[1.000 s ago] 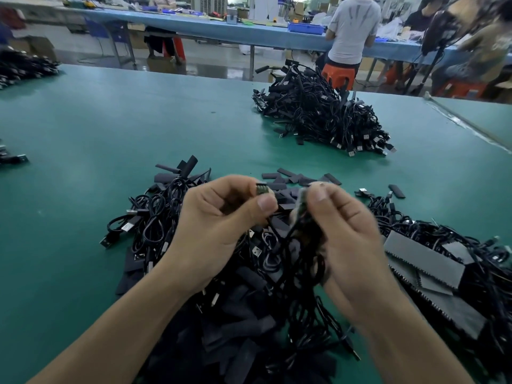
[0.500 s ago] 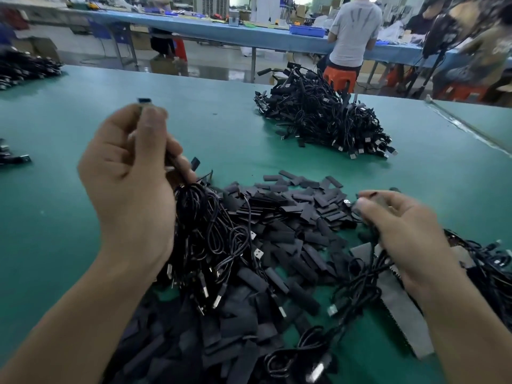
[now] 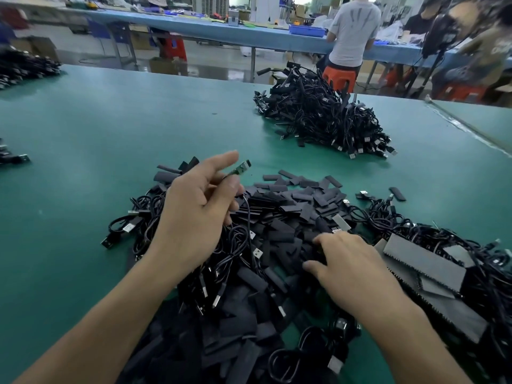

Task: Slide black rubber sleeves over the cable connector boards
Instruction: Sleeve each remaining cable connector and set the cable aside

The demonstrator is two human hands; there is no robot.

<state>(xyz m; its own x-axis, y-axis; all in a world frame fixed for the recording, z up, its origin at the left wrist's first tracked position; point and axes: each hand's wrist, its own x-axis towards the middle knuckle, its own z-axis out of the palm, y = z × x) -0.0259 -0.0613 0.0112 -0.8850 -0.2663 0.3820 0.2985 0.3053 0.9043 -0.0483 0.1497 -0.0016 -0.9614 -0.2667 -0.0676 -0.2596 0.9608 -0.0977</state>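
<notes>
At the far left edge of the green bench (image 3: 110, 128) lie a few stray plugs (image 3: 15, 159), well apart from the work. Nearer the middle, a tangle of loose cables (image 3: 138, 217) spreads under the left hand (image 3: 199, 214). That hand is raised above the tangle and pinches one cable (image 3: 247, 212) between thumb and curled fingers, with the forefinger stretched out. The cable's connector board (image 3: 243, 167) sticks up past the fingertips, greenish and bare: no sleeve is on it yet.

To the right of it lies the pile of black rubber sleeves (image 3: 299, 200), many of them loose and flat. The right hand (image 3: 357, 273) rests low on this pile, fingers bent down among the sleeves; whether it has one between them cannot be told. Further right lie grey saw-edged strips (image 3: 424, 259) on more cables.

Beyond, a far heap (image 3: 324, 120) of cables looks like finished work, though that is only a guess. For this cable the sleeving is just starting: a sleeve must be picked, brought to the board and slid on. Many cables and sleeves remain.
</notes>
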